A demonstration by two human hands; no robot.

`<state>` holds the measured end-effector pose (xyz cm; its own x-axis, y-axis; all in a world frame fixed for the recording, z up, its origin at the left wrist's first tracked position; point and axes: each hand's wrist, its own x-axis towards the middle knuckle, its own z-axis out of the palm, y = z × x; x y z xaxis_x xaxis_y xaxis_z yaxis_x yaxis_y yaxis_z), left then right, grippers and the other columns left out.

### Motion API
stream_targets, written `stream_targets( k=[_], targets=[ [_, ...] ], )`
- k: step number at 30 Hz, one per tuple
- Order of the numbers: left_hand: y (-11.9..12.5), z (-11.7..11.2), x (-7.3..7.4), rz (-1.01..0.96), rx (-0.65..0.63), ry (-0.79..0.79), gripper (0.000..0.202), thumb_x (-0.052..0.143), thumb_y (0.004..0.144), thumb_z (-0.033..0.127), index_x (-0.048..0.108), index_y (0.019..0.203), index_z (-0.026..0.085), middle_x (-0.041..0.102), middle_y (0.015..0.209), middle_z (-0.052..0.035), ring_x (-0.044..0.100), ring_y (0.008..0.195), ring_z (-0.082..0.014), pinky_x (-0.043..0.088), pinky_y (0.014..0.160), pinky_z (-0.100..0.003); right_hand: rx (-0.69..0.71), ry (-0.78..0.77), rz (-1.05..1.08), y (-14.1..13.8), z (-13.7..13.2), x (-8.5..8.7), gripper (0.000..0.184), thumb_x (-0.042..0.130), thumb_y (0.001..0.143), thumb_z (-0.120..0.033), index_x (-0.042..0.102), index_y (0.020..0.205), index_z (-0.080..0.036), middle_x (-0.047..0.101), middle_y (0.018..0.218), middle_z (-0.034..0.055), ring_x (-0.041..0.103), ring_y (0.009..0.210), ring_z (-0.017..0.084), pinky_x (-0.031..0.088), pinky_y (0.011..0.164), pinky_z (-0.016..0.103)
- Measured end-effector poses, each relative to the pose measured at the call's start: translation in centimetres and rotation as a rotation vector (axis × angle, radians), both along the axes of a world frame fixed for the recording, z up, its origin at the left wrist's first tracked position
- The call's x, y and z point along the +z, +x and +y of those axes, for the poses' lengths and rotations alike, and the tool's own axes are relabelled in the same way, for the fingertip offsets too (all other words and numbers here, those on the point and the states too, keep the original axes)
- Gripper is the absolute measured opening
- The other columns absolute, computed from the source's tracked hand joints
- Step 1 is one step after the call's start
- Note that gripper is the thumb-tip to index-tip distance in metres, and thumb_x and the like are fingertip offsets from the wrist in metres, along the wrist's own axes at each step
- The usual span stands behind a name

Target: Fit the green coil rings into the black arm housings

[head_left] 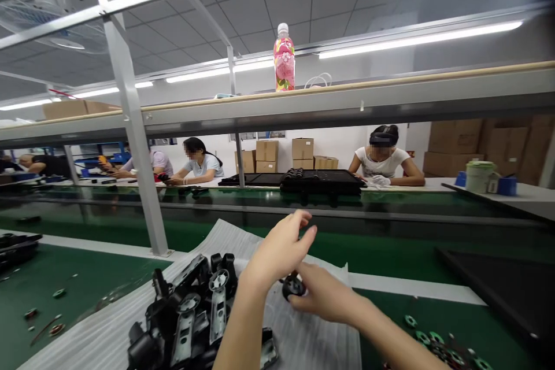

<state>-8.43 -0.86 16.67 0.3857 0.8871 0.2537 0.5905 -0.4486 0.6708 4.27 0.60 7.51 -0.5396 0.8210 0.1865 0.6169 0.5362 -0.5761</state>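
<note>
Over the foam sheet, my right hand (pixel 323 295) pinches a small black part with a rounded end (pixel 293 287); much of it is hidden by my fingers. Just above and crossing in front is my left hand (pixel 277 248), its fingers loosely stretched forward with nothing visible in them. Whether the left palm touches the part I cannot tell. Left of my forearms lies a heap of black plastic housings (pixel 162 324), several with a silvery inner side and a round end (pixel 219 300).
White foam sheeting (pixel 316 341) covers part of the green bench. Small green ring-shaped parts (pixel 422 336) lie at right, near a black tray (pixel 498 295). A metal post (pixel 139 156) rises at left. Beyond the conveyor (pixel 390 240), people sit working; a shelf (pixel 208 113) runs overhead.
</note>
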Motion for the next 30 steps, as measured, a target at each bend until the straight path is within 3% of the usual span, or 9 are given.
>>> stream_targets(
  k=[4,7,10,14,18,20,23,26,30],
  targets=[
    [0.6,0.2,-0.6,0.308,-0.151,-0.166,0.052,0.04,0.084,0.061,0.057,0.113,0.022,0.058,0.122,-0.0097,0.05,0.114,-0.0301,0.041,0.086,-0.037,0.069,0.051,-0.054,7.3,-2.8,4.0,0.027,0.06,0.07,-0.02,0.057,0.096,-0.023,0.061,0.087,-0.0005,0.055,0.076,0.017,0.04,0.065,0.025],
    [1.7,0.2,-0.8,0.307,-0.325,-0.316,0.044,0.038,0.085,0.061,0.058,0.091,0.022,0.067,0.088,-0.0046,0.063,0.085,-0.0231,0.043,0.068,-0.029,-0.002,0.084,-0.063,10.6,-4.5,6.4,0.031,0.054,0.075,-0.017,0.054,0.103,-0.028,0.059,0.092,-0.0016,0.056,0.081,0.016,0.04,0.066,0.024],
    [2.6,0.5,-1.1,0.197,-0.372,-0.399,0.038,0.041,0.085,0.059,0.047,0.079,0.022,0.058,0.071,0.0014,0.058,0.058,-0.0138,0.039,0.052,-0.024,-0.144,0.095,-0.05,12.5,-4.1,7.3,0.037,0.055,0.081,-0.028,0.047,0.117,-0.031,0.058,0.107,0.0008,0.056,0.091,0.018,0.042,0.073,0.027],
    [2.8,1.3,-1.4,-0.021,-0.276,-0.328,0.033,0.038,0.088,0.055,0.042,0.082,0.022,0.048,0.071,0.0047,0.045,0.049,-0.0075,0.042,0.051,-0.022,-0.37,-0.097,-0.246,15.0,-1.2,5.7,0.024,0.045,0.09,-0.037,0.05,0.11,-0.024,0.06,0.103,0.0046,0.058,0.085,0.019,0.044,0.071,0.03],
    [3.1,1.6,-1.3,-0.189,-0.253,-0.335,0.029,0.039,0.089,0.051,0.041,0.089,0.022,0.041,0.07,0.0065,0.036,0.049,-0.0059,0.045,0.052,-0.022,-0.378,-0.456,-0.446,17.2,1.8,2.1,0.012,0.059,0.084,-0.023,0.059,0.094,-0.017,0.065,0.082,0.0018,0.062,0.064,0.014,0.046,0.055,0.026],
    [3.5,1.5,-1.2,-0.247,-0.249,-0.365,0.03,0.04,0.089,0.052,0.041,0.089,0.022,0.037,0.07,0.0067,0.03,0.049,-0.0054,0.045,0.05,-0.023,-0.39,-0.642,-0.538,17.7,2.9,0.4,0.017,0.057,0.089,-0.03,0.06,0.095,-0.014,0.064,0.076,-0.0001,0.061,0.059,0.012,0.049,0.053,0.025],
    [4.3,1.1,-1.0,-0.366,-0.218,-0.392,0.032,0.043,0.087,0.053,0.042,0.09,0.021,0.035,0.073,0.0055,0.028,0.052,-0.0061,0.044,0.051,-0.023,-0.389,-0.812,-0.621,17.8,3.9,-1.5,0.026,0.053,0.092,-0.037,0.06,0.101,-0.013,0.065,0.088,0.0018,0.063,0.068,0.012,0.053,0.061,0.029],
    [4.7,1.1,-1.1,-0.464,-0.207,-0.377,0.031,0.051,0.084,0.05,0.043,0.093,0.021,0.034,0.072,0.0056,0.032,0.057,-0.0078,0.041,0.056,-0.023,-0.355,-0.843,-0.628,17.5,4.5,-2.6,0.023,0.056,0.091,-0.031,0.059,0.106,-0.014,0.064,0.099,0.004,0.064,0.079,0.015,0.055,0.068,0.032],
    [4.7,1.6,-1.7,-0.425,-0.218,-0.324,0.031,0.055,0.083,0.049,0.044,0.084,0.02,0.034,0.064,0.0072,0.034,0.054,-0.0078,0.036,0.056,-0.023,-0.288,-0.704,-0.496,17.3,4.8,-2.6,0.023,0.057,0.09,-0.031,0.059,0.107,-0.015,0.064,0.103,0.0047,0.064,0.085,0.017,0.054,0.073,0.036]
  ],
)
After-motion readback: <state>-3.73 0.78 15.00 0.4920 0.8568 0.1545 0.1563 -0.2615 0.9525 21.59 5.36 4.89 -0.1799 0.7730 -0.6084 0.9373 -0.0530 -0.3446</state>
